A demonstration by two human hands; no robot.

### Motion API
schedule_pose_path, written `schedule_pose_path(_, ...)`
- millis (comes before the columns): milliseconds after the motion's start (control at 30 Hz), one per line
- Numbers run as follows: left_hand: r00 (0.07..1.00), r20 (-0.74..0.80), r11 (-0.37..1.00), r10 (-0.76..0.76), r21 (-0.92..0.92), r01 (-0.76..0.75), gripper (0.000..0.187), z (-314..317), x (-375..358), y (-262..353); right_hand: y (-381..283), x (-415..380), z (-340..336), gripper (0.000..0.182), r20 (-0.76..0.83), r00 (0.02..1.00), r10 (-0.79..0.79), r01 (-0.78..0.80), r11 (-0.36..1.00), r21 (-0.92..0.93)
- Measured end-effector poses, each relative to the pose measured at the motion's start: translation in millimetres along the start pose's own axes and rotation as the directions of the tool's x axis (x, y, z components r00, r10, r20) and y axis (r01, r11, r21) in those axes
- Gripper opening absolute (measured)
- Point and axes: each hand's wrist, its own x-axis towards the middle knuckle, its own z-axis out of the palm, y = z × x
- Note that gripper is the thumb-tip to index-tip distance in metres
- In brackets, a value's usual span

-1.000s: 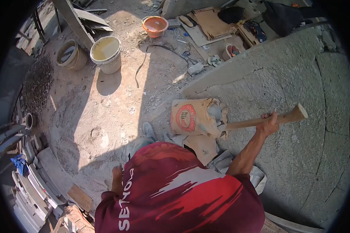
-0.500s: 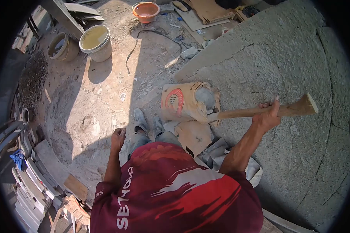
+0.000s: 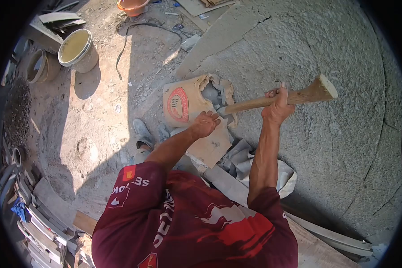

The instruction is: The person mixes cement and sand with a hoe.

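Observation:
My right hand [image 3: 278,106] is wrapped round the wooden handle of a shovel [image 3: 315,91], thumb raised along its side. The handle flares at its far right end. Its grey metal end reaches into the torn mouth of a paper cement bag [image 3: 178,105], where the blade is hidden. Grey powder [image 3: 212,94] shows inside the opening. My left hand [image 3: 205,124] is over the front edge of the bag, just short of the shovel's metal neck, with its fingers loosely bent and apart.
A rough grey mortar slab [image 3: 326,156] spreads across the right. Two buckets, one with murky water [image 3: 78,49], stand at the upper left near an orange basin [image 3: 133,6]. A cable [image 3: 127,40] lies on the dirt. Stacked boards [image 3: 44,228] fill the lower left.
My left hand has come from my left side across to the bag's mouth. The view has shifted, and the right hand keeps its hold on the shovel handle.

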Motion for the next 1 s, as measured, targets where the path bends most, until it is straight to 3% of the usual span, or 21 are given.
schedule_pose_path(100,0.992,0.129,0.995,-0.007,0.104,-0.006,0.019,17,34,-6,25,4,-13,0.017,0.024,1.0,0.0,-0.001,1.0,0.031)
schedule_pose_path(167,0.982,0.133,0.968,0.133,0.195,-0.158,0.022,35,49,-11,30,9,-15,0.018,0.023,1.0,0.013,-0.013,1.0,0.016)
schedule_pose_path(233,0.974,0.181,0.967,0.139,0.188,-0.173,0.022,39,62,-4,26,11,-13,0.018,0.016,1.0,0.026,-0.026,1.0,0.0)
schedule_pose_path(300,0.965,0.222,0.965,0.143,0.185,-0.186,0.023,47,72,7,24,15,-11,0.021,0.117,0.992,0.056,-0.041,0.991,-0.126)
schedule_pose_path(367,0.979,0.156,0.973,-0.132,0.209,0.098,0.021,62,80,15,26,18,-13,0.021,0.148,0.988,0.05,-0.019,0.979,-0.205)
schedule_pose_path(400,0.98,0.165,0.974,-0.112,0.212,0.076,0.021,61,85,18,27,20,-13,0.021,0.202,0.978,0.055,0.004,0.959,-0.283)
schedule_pose_path(467,0.925,0.342,0.985,-0.166,0.104,0.138,0.019,58,87,21,31,22,-13,0.021,0.177,0.983,0.047,0.007,0.957,-0.291)
schedule_pose_path(500,0.921,0.356,0.986,-0.157,0.109,0.126,0.019,64,80,19,33,24,-15,0.02,0.173,0.984,0.043,0.011,0.955,-0.296)
schedule_pose_path(567,0.94,0.226,0.955,0.255,0.092,-0.281,0.015,76,63,5,48,34,-21,0.02,0.174,0.985,-0.007,0.059,0.954,-0.295)
schedule_pose_path(600,0.937,0.237,0.953,0.257,0.1,-0.287,0.015,72,55,3,54,39,-22,0.02,0.192,0.979,-0.064,0.12,0.947,-0.298)
schedule_pose_path(667,0.878,0.136,0.877,0.459,0.087,-0.472,0.014,53,40,4,53,45,-22,0.021,0.205,0.975,-0.092,0.16,0.924,-0.347)
schedule_pose_path(767,0.86,0.072,0.855,0.505,0.093,-0.51,0.014,11,33,-4,58,46,-22,0.022,0.212,0.97,-0.116,0.194,0.899,-0.394)
schedule_pose_path(867,0.832,0.178,0.835,0.525,0.081,-0.544,0.017,-10,9,-19,59,43,-21,0.021,0.186,0.976,-0.115,0.177,0.914,-0.364)
schedule_pose_path(933,0.835,0.16,0.842,0.526,0.039,-0.538,0.02,-8,-16,-20,57,44,-18,0.02,0.18,0.977,-0.115,0.17,0.927,-0.333)
schedule_pose_path(1000,0.843,0.135,0.851,0.521,-0.004,-0.525,0.024,0,-47,-18,53,40,-18,0.018,0.168,0.986,0.004,0.034,0.975,-0.218)
